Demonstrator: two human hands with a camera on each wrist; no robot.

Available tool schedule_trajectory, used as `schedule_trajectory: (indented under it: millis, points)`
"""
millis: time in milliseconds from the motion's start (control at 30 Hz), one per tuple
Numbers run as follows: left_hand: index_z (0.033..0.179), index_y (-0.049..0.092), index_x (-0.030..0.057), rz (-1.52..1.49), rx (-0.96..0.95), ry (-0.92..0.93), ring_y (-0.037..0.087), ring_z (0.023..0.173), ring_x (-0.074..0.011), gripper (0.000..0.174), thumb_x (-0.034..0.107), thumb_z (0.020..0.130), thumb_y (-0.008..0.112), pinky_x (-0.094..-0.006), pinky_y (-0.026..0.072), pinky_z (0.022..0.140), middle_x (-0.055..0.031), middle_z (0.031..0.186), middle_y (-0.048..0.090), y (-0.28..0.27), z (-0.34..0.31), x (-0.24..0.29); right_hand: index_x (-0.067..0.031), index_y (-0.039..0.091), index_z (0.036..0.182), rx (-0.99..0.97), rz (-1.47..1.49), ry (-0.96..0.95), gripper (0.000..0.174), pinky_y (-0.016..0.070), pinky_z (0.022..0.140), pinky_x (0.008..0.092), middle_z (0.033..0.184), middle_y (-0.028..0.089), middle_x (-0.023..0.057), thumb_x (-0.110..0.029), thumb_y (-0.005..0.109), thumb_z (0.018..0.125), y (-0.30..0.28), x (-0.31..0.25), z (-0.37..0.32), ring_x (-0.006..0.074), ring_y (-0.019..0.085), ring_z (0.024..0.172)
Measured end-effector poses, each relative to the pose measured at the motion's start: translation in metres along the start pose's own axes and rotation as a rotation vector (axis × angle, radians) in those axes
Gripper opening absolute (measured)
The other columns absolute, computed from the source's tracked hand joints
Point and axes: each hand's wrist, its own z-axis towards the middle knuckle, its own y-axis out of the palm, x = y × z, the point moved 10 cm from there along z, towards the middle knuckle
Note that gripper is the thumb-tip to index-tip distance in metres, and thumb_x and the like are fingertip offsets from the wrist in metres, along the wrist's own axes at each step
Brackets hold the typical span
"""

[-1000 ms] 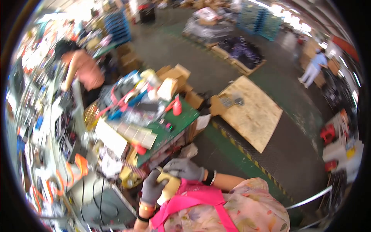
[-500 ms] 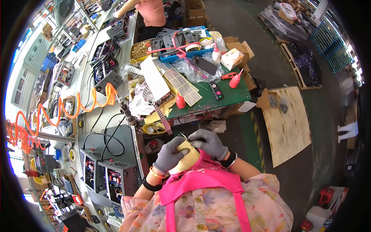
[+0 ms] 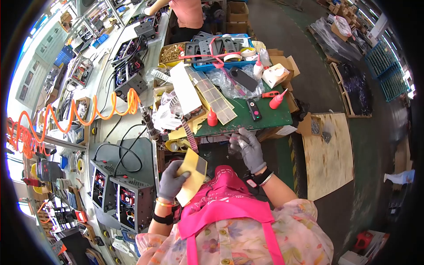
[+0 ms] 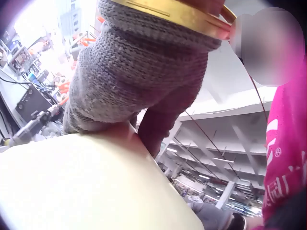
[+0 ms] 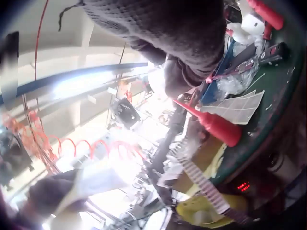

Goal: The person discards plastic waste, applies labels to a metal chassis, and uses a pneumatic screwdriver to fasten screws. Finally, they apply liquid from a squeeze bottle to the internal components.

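My gloved left hand grips a pale yellow sheet by its left edge, thumb on top. The sheet has a dark grey patch near its upper right corner. In the left wrist view, the sheet spreads large below the grey knitted glove. My gloved right hand is raised near the front edge of the green table, apart from the sheet. A whitish spot shows at its fingertips; I cannot tell whether they pinch something. In the right wrist view the right glove is partly overexposed.
On the green table are red squeeze bottles, a small black device, gridded sheets and a blue tray. An orange coiled hose hangs at left, above open dark machine cases. Another person works at the back.
My right hand has left the sheet and moved up and right toward the table edge. The left hand has lowered slightly leftward, still gripping the sheet. The head view has swung left.
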Motion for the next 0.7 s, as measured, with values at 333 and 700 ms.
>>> schedule_trajectory:
  millis: [333, 700]
  points:
    - [0.108, 0.057, -0.0010, 0.069, 0.195, -0.045, 0.060, 0.085, -0.0118, 0.031, 0.004, 0.079, 0.066, -0.0262, 0.0479, 0.078, -0.0053, 0.094, 0.064, -0.035, -0.041, -0.012, -0.0045, 0.040, 0.133, -0.161, -1.009, -0.156, 0.069, 0.0328, 0.107, 0.0389, 0.135, 0.043, 0.0210, 0.001, 0.058, 0.067, -0.006, 0.117, 0.064, 0.0361, 0.040, 0.127]
    - [0.110, 0.056, -0.0004, 0.011, 0.140, 0.010, 0.059, 0.087, -0.0112, 0.032, 0.005, 0.080, 0.065, -0.0263, 0.0482, 0.078, -0.0048, 0.094, 0.063, -0.027, -0.040, -0.004, 0.0003, 0.056, 0.116, -0.308, -0.806, -0.076, 0.035, 0.0493, 0.056, 0.0231, 0.099, 0.065, 0.0083, 0.003, 0.057, 0.081, 0.037, 0.085, 0.032, 0.0073, 0.055, 0.056]
